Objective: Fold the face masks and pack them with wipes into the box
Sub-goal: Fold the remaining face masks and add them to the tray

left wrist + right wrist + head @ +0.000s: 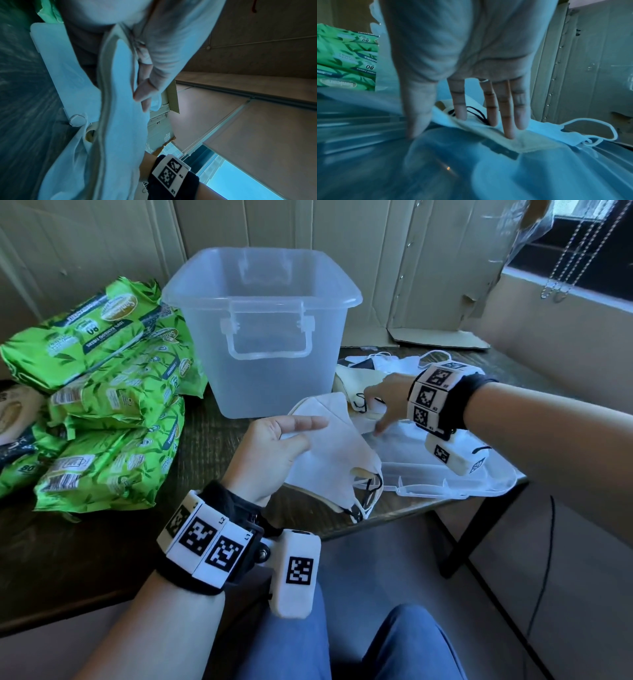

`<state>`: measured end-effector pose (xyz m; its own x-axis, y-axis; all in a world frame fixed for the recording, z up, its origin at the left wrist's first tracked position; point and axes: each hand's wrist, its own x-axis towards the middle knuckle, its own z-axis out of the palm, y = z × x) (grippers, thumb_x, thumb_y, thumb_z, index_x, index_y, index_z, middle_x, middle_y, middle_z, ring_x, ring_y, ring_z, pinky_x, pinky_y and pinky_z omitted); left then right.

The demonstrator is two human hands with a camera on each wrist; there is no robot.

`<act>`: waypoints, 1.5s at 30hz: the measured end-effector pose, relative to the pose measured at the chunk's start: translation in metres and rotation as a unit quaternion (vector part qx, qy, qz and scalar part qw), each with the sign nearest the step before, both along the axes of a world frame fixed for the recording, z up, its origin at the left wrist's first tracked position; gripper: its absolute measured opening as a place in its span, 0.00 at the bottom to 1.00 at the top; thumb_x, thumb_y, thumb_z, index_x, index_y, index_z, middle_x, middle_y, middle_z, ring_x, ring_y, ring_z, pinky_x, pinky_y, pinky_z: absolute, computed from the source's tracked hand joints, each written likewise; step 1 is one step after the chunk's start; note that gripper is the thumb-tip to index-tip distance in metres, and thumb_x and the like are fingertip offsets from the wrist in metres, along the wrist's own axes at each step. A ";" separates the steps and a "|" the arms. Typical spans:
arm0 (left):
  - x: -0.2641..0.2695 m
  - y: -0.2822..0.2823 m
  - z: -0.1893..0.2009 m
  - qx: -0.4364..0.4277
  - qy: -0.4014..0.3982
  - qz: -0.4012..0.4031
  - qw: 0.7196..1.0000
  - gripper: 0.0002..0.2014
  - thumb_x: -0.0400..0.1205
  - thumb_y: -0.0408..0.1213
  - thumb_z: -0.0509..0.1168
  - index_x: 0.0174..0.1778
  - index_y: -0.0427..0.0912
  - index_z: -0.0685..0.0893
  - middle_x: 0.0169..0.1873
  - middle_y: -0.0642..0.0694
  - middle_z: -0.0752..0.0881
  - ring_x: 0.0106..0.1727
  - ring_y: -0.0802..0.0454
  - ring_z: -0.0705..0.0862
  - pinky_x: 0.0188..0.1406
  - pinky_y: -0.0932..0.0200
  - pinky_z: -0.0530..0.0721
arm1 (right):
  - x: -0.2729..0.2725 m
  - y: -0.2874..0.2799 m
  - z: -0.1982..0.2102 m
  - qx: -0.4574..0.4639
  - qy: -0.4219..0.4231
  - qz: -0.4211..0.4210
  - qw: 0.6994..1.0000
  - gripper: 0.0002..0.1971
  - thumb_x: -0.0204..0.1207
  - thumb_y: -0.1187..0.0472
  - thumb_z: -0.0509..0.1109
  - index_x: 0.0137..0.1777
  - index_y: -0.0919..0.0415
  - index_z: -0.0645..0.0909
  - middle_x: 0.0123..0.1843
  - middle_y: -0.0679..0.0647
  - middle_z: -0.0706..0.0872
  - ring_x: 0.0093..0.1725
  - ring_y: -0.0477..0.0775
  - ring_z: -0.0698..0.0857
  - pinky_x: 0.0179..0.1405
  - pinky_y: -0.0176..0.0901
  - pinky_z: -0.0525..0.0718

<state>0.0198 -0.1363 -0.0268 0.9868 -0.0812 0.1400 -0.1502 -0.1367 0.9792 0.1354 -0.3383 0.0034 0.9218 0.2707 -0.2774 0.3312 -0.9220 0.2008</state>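
My left hand (301, 436) holds a stack of folded white face masks (329, 450) above the table's front edge, thumb on top and fingers curled beneath (144, 97). Black ear loops dangle from the stack's lower end. My right hand (376, 412) reaches into the pile of loose masks (387, 361) right of the box. Its straight fingers (508, 129) press on a cream mask (527, 143) with a black loop beside it. The clear plastic box (260, 344) stands with nothing visible in it at the table's middle back. Green wipe packs (99, 392) are stacked at the left.
The box's clear lid (445, 477) lies on the table (85, 542) at the right front corner, under my right wrist. Flattened cardboard (438, 302) leans on the wall behind. A window with bead chains is at the far right. My knees are below the table edge.
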 end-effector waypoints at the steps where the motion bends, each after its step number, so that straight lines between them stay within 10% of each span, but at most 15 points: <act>1: 0.001 0.001 0.000 -0.001 0.001 0.002 1.000 0.18 0.77 0.22 0.62 0.41 0.52 0.88 0.47 0.56 0.87 0.48 0.67 0.80 0.45 0.82 0.72 | 0.001 0.002 0.001 0.006 -0.011 0.013 1.000 0.25 0.72 0.50 0.72 0.65 0.63 0.74 0.41 0.54 0.78 0.54 0.58 0.76 0.40 0.40 0.70; 9: 0.003 0.008 -0.001 -0.013 0.005 0.030 0.999 0.19 0.78 0.22 0.62 0.39 0.55 0.88 0.48 0.59 0.88 0.55 0.66 0.80 0.55 0.73 0.72 | 0.004 -0.007 0.031 0.019 -0.097 -0.098 0.990 0.13 0.82 0.59 0.60 0.56 0.69 0.79 0.47 0.62 0.78 0.45 0.56 0.72 0.28 0.41 0.66; 12: 0.005 0.008 0.000 -0.036 0.011 0.047 0.998 0.18 0.78 0.23 0.62 0.39 0.54 0.88 0.47 0.59 0.87 0.57 0.61 0.81 0.58 0.70 0.73 | -0.010 -0.019 0.054 0.134 -0.175 -0.150 0.964 0.15 0.79 0.61 0.64 0.33 0.69 0.74 0.32 0.58 0.71 0.42 0.57 0.71 0.23 0.40 0.60; 17: 0.005 -0.004 0.006 -0.047 0.000 0.055 0.997 0.15 0.79 0.26 0.63 0.43 0.52 0.87 0.53 0.56 0.86 0.60 0.63 0.79 0.57 0.78 0.70 | -0.049 -0.020 0.065 0.315 -0.259 -0.168 0.897 0.17 0.70 0.64 0.70 0.24 0.63 0.68 0.24 0.52 0.67 0.39 0.55 0.70 0.24 0.42 0.62; 21: 0.000 -0.018 0.010 -0.048 -0.005 0.029 0.998 0.10 0.80 0.28 0.64 0.49 0.47 0.86 0.49 0.59 0.86 0.49 0.74 0.80 0.43 0.88 0.70 | -0.081 -0.004 0.054 0.379 -0.256 -0.136 0.879 0.14 0.66 0.64 0.72 0.25 0.59 0.71 0.24 0.48 0.71 0.33 0.54 0.72 0.26 0.40 0.65; 26: -0.009 -0.032 0.015 -0.158 0.005 -0.019 0.987 0.08 0.76 0.42 0.69 0.39 0.43 0.91 0.43 0.44 0.90 0.50 0.51 0.85 0.58 0.55 0.80 | -0.109 0.028 0.028 0.502 -0.123 -0.052 0.855 0.14 0.69 0.60 0.75 0.27 0.56 0.75 0.23 0.44 0.74 0.23 0.42 0.72 0.25 0.30 0.67; 29: -0.009 -0.030 0.013 -0.162 0.010 -0.023 0.986 0.17 0.74 0.47 0.70 0.46 0.34 0.89 0.44 0.33 0.89 0.44 0.44 0.87 0.49 0.46 0.85 | -0.121 0.039 0.016 0.520 -0.043 0.015 0.853 0.02 0.71 0.60 0.74 0.43 0.56 0.85 0.34 0.41 0.81 0.29 0.35 0.77 0.35 0.29 0.73; 34: -0.006 -0.023 0.007 -0.161 0.036 0.021 0.986 0.11 0.84 0.35 0.61 0.44 0.34 0.87 0.39 0.39 0.89 0.38 0.45 0.88 0.31 0.56 0.86 | -0.124 0.039 0.008 0.572 0.007 0.033 0.819 0.14 0.72 0.68 0.72 0.55 0.54 0.79 0.46 0.54 0.77 0.36 0.53 0.75 0.42 0.43 0.75; 37: -0.005 -0.024 0.006 -0.170 0.046 0.022 0.984 0.13 0.85 0.35 0.58 0.45 0.33 0.86 0.40 0.37 0.88 0.40 0.43 0.86 0.34 0.57 0.85 | -0.122 0.038 0.004 0.544 -0.047 0.011 0.838 0.22 0.66 0.67 0.77 0.59 0.55 0.75 0.44 0.49 0.74 0.35 0.47 0.74 0.38 0.32 0.72; 40: -0.006 -0.027 0.006 -0.171 0.035 0.022 0.984 0.14 0.85 0.35 0.58 0.41 0.38 0.88 0.41 0.39 0.89 0.46 0.43 0.85 0.50 0.52 0.80 | -0.121 0.039 0.001 0.455 -0.131 -0.008 0.881 0.29 0.61 0.57 0.81 0.62 0.56 0.76 0.51 0.54 0.71 0.44 0.52 0.76 0.50 0.41 0.75; 45: -0.010 -0.029 0.013 -0.186 0.031 0.034 0.981 0.15 0.86 0.33 0.56 0.37 0.37 0.85 0.35 0.44 0.87 0.44 0.47 0.84 0.49 0.55 0.81 | -0.124 0.039 -0.008 0.498 -0.256 0.032 0.828 0.15 0.54 0.51 0.79 0.39 0.58 0.85 0.44 0.49 0.76 0.46 0.60 0.78 0.48 0.63 0.77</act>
